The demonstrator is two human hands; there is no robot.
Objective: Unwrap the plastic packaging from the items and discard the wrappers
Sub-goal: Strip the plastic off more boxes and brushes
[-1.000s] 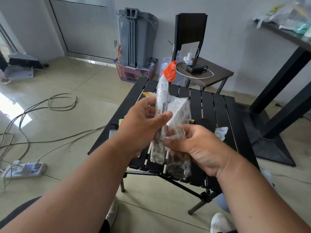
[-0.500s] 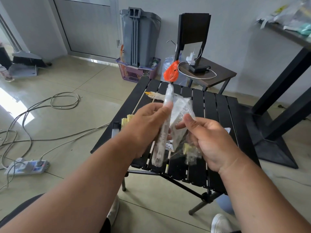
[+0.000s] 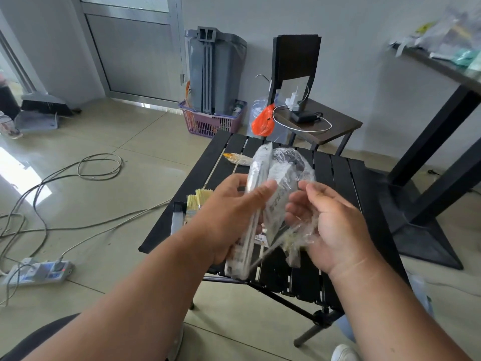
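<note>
Wrapper coming off to the right!
Left hand (image 3: 229,217) grips the upright packaged item (image 3: 253,204); right hand (image 3: 330,225) pinches the clear wrapper (image 3: 291,178) just beside it.

A black slatted folding table (image 3: 335,173) fills the middle of the frame. At its far left edge lies a wrapped item with a yellow tip (image 3: 235,158). On the near left side rest pale yellow brush bristles (image 3: 199,198), with a dark bar (image 3: 176,217) just left of them along the edge.
</note>
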